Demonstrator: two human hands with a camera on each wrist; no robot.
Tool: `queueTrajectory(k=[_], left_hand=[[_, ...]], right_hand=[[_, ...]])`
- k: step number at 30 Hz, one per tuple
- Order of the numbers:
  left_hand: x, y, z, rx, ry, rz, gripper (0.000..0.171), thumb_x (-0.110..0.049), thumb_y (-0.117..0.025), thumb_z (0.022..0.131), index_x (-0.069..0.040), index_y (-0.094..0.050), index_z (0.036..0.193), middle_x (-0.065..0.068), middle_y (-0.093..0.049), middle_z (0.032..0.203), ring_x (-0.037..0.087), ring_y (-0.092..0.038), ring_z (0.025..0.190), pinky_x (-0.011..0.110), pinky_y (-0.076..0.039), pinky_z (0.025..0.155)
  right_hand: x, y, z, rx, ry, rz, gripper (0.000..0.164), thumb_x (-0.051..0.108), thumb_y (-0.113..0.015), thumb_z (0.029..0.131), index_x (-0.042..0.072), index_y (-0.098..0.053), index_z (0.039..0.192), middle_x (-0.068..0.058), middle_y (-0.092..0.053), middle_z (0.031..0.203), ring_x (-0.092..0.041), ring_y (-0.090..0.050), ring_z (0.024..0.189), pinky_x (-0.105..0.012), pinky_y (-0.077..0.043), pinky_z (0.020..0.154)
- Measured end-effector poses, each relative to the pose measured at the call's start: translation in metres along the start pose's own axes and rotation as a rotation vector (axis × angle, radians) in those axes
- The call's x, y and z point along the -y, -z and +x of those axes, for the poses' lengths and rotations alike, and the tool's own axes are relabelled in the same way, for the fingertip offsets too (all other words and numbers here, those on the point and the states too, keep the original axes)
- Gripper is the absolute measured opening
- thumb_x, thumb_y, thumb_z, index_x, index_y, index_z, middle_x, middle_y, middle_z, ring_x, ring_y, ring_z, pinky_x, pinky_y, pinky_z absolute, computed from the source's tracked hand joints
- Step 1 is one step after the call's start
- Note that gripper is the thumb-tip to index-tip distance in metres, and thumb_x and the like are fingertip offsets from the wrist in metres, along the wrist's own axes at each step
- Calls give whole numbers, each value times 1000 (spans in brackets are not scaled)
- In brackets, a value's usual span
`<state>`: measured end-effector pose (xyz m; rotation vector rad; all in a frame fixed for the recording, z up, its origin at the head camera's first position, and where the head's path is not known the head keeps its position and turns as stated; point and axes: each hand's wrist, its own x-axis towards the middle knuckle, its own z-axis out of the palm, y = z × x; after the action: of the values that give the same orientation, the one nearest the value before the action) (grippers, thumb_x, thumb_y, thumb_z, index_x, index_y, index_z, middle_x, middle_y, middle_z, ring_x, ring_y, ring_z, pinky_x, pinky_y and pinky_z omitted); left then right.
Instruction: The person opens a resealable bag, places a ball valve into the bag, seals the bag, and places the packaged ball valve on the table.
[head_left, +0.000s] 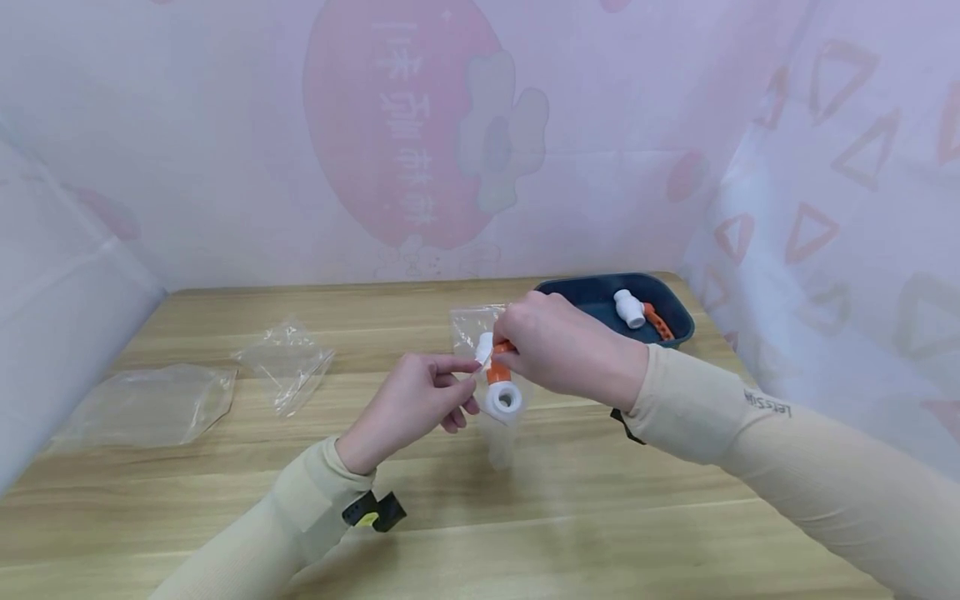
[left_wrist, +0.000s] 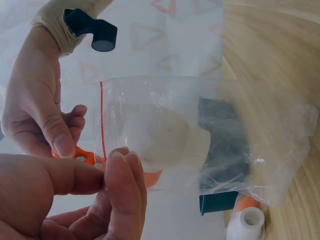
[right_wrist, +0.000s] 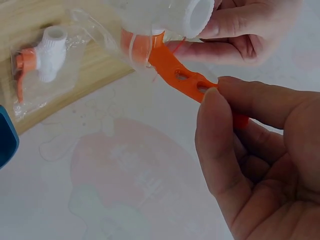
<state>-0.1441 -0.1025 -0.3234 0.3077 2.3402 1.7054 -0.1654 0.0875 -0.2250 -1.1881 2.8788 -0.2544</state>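
Note:
A white ball valve [head_left: 504, 400] with an orange lever handle [right_wrist: 182, 75] sits mostly inside a transparent zip bag [left_wrist: 270, 142] held above the table. The handle sticks out past the bag's red-lined mouth. My right hand [head_left: 566, 346] pinches the handle's end between thumb and fingertips. My left hand [head_left: 420, 400] pinches the bag at its mouth, beside the red line, between thumb and index finger. Just behind, a second white and orange valve [right_wrist: 56, 52] lies on the table in a transparent bag.
A dark blue tray [head_left: 585, 290] stands at the back right with an unbagged white valve [head_left: 630, 309] with an orange handle inside. Two flat transparent bags, one nearer the middle [head_left: 288, 362] and one farther left [head_left: 153, 406], lie on the wooden table [head_left: 637, 517]. Printed cloth surrounds the table.

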Motion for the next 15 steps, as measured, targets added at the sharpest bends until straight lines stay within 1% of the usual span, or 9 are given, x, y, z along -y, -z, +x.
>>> queueTrajectory(k=[6,15], left_hand=[[-2,0,-1,-4,10,2,27,-5,-63,94,1,-67,120,12,-70,75,23,-65,58,35,-59,60],[-3,1,-2,-1,20,6,26,-7,-65,94,0,-68,119,10,-70,75,26,-66,61,35,-59,61]], right_hand=[[0,-6,1,15,-4,6,8,13,-75,90,8,-75,84,3,-62,69,-12,-54,58,-20,-47,54],[-1,-16,3,50,3,32,6,13,-76,89,8,-77,84,4,-64,69,-8,-56,57,-19,-51,57]])
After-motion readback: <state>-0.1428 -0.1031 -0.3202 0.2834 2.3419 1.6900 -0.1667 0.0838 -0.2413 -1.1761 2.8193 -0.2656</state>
